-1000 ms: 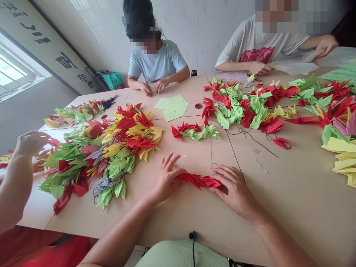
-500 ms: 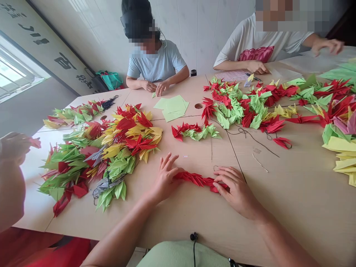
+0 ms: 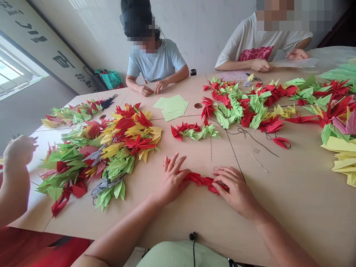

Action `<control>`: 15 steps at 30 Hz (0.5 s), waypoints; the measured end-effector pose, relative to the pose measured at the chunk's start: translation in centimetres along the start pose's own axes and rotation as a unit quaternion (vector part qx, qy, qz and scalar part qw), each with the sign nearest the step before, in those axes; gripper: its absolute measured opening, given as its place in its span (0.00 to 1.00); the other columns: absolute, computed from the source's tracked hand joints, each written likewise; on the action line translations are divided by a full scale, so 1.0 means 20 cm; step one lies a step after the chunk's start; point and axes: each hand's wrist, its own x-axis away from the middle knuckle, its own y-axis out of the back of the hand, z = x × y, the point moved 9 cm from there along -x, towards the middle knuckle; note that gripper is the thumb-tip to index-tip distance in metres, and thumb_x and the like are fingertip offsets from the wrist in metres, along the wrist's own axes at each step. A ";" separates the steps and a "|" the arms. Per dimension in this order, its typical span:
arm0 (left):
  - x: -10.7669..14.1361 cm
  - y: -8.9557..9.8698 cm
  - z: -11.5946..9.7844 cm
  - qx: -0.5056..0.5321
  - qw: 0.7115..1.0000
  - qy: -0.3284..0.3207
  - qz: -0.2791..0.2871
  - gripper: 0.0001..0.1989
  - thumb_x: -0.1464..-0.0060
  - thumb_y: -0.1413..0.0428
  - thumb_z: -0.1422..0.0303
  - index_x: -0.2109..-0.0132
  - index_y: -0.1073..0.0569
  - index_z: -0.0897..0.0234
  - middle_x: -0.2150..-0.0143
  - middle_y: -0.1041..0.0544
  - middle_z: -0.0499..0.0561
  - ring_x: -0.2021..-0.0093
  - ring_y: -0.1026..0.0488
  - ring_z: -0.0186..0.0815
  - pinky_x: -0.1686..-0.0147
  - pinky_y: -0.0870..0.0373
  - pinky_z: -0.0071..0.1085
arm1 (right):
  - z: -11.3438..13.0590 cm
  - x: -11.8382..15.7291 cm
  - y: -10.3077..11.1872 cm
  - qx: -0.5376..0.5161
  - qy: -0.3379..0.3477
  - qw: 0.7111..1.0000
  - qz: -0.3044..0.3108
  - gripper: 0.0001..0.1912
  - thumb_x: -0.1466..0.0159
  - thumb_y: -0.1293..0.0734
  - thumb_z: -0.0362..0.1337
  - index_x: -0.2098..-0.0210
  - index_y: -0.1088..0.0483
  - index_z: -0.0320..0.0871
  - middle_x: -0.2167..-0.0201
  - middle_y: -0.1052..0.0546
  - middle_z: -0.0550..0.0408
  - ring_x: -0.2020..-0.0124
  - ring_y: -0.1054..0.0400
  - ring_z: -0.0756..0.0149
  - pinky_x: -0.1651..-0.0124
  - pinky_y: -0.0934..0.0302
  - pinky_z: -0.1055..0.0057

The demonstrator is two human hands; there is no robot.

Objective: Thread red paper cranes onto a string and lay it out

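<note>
A short string of red folded paper cranes (image 3: pixel 200 180) lies on the table in front of me. My left hand (image 3: pixel 172 181) is over its left part, fingers spread and thumb against the cranes. Some red paper shows past those fingertips. At the other end, my right hand (image 3: pixel 235 189) has its thumb and bent fingers around the last cranes, partly hiding them. A thin wire loop (image 3: pixel 215 168) sticks up beside the right fingertips. Just beyond my hands is a short string of red and green cranes (image 3: pixel 194 131).
A large heap of colored cranes (image 3: pixel 111 148) lies left, and long crane strings (image 3: pixel 236 100) right. Green paper sheets (image 3: pixel 172 106) lie ahead of a person in light blue (image 3: pixel 155 63). Another person handles translucent sheets (image 3: pixel 294 62). A co-worker's arm (image 3: pixel 15 185) reaches in at left.
My left hand has shifted slightly right along the red string; my right hand is nearly still. The co-worker's hand at left has turned and lowered. The person at back right has drawn both hands together.
</note>
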 end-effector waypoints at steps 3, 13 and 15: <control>0.00 0.01 0.00 -0.007 1.000 0.001 -0.003 0.13 0.43 0.47 0.64 0.52 0.28 0.59 0.35 0.43 0.57 0.32 0.59 0.53 0.38 0.62 0.60 | 0.00 0.00 0.01 -0.001 0.003 1.000 -0.005 0.05 0.36 0.37 0.35 0.67 0.31 0.45 0.60 0.23 0.52 0.51 0.33 0.56 0.47 0.40 0.53; -0.03 -0.02 -0.15 -0.010 0.997 -0.066 0.028 0.12 0.39 0.53 0.63 0.55 0.27 0.59 0.35 0.42 0.57 0.32 0.58 0.51 0.39 0.62 0.62 | 0.00 0.01 0.01 -0.015 -0.007 1.000 -0.007 0.04 0.36 0.37 0.34 0.67 0.31 0.45 0.61 0.24 0.52 0.51 0.34 0.56 0.47 0.41 0.54; -0.04 -0.02 -0.16 -0.012 0.997 -0.063 0.032 0.12 0.40 0.52 0.63 0.54 0.28 0.61 0.35 0.43 0.58 0.32 0.58 0.52 0.38 0.61 0.61 | 0.00 0.01 0.01 -0.018 -0.007 1.000 -0.006 0.04 0.36 0.37 0.33 0.67 0.31 0.44 0.61 0.24 0.52 0.51 0.34 0.56 0.47 0.41 0.54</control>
